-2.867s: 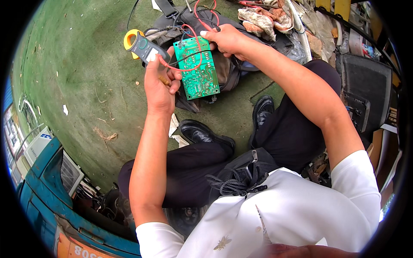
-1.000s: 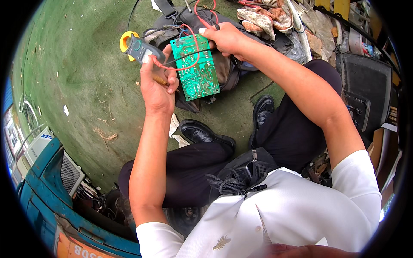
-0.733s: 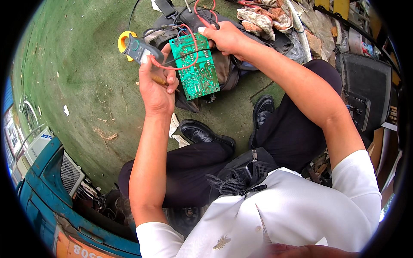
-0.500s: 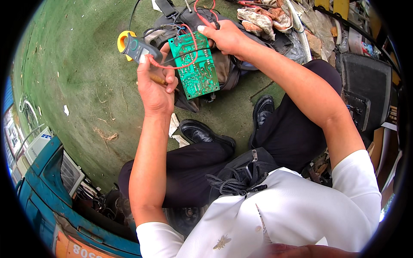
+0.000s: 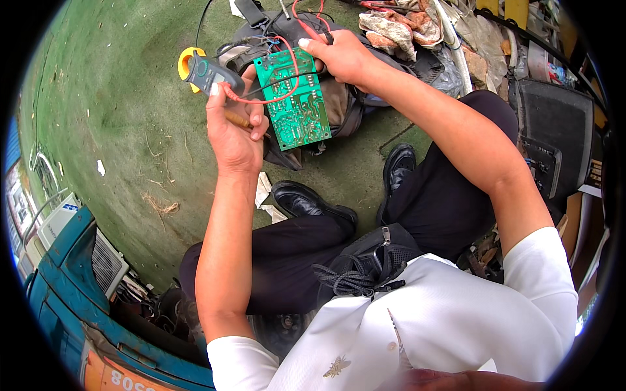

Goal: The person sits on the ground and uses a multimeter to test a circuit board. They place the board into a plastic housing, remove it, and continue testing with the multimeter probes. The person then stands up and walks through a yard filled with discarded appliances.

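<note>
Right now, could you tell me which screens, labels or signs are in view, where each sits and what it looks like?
Clamp meter: in the left hand, dark grey body, yellow jaw; its display face is too small to make out.
Painted marking: bottom left edge, white characters on an orange panel.
Sticker: far left, small blue patch on a pale casing.
Circuit board: green, held by the right hand; no label seen.

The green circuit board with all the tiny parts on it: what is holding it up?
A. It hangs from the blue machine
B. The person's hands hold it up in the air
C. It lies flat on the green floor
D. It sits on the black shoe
B: the green circuit board is above the floor, with the right hand gripping its top edge and the left hand, which also holds a clamp meter, at its left side.
</note>
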Demonstrator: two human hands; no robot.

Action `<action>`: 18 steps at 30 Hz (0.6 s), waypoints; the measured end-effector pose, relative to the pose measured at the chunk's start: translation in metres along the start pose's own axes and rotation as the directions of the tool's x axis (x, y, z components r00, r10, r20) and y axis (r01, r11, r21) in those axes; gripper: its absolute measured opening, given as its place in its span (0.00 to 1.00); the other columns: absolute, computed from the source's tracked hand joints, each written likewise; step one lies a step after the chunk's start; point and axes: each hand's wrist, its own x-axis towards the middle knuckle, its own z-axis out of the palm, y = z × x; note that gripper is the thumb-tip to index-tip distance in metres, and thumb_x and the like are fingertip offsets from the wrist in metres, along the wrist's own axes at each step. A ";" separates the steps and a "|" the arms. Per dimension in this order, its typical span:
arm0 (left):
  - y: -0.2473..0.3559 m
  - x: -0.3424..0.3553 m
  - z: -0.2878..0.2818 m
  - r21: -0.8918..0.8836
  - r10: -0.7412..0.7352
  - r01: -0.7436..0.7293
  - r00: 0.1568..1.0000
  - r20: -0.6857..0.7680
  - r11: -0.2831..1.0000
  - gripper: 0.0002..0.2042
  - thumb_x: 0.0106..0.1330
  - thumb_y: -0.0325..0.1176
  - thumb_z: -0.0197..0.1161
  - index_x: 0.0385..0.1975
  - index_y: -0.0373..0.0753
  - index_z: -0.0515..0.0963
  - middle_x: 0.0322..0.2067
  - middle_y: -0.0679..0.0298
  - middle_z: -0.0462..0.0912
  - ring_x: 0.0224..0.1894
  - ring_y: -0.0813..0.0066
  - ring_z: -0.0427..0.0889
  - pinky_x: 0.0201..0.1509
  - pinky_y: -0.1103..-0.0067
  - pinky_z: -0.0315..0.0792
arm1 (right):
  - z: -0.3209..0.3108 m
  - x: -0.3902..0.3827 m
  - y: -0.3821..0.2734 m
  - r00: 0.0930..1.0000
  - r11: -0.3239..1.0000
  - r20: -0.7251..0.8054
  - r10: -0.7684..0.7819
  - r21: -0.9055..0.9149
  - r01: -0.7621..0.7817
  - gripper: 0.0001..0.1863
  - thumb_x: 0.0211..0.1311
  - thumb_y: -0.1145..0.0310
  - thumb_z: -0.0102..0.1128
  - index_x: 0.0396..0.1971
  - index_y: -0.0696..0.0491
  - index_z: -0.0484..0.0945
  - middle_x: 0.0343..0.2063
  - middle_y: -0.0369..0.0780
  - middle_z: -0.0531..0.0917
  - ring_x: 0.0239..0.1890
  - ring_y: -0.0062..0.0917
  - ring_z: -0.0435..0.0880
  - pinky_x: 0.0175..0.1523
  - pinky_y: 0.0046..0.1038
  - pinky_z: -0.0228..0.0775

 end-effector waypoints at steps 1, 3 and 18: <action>0.000 0.000 0.000 0.001 0.000 0.000 1.000 0.000 1.000 0.24 0.72 0.52 0.53 0.53 0.37 0.69 0.57 0.56 0.77 0.22 0.85 0.69 0.15 0.89 0.58 | 0.000 0.001 0.001 1.000 1.000 0.002 0.004 -0.001 -0.004 0.26 0.65 0.49 0.64 0.21 0.59 0.79 0.22 0.39 0.82 0.26 0.23 0.78 0.37 0.30 0.71; -0.001 0.000 -0.001 0.004 -0.003 0.003 1.000 -0.005 1.000 0.24 0.72 0.52 0.54 0.53 0.37 0.69 0.58 0.55 0.77 0.22 0.85 0.69 0.15 0.89 0.58 | 0.000 0.002 0.002 1.000 1.000 0.001 0.007 -0.008 -0.007 0.26 0.65 0.49 0.64 0.21 0.59 0.79 0.22 0.39 0.82 0.26 0.23 0.78 0.37 0.30 0.71; -0.001 -0.001 0.000 0.015 -0.038 0.039 0.999 -0.018 0.999 0.16 0.76 0.52 0.49 0.47 0.45 0.68 0.57 0.52 0.80 0.21 0.85 0.67 0.16 0.89 0.58 | -0.003 0.003 0.004 0.998 0.996 0.018 0.059 -0.065 -0.058 0.24 0.66 0.51 0.63 0.24 0.61 0.79 0.24 0.38 0.82 0.27 0.23 0.77 0.37 0.32 0.70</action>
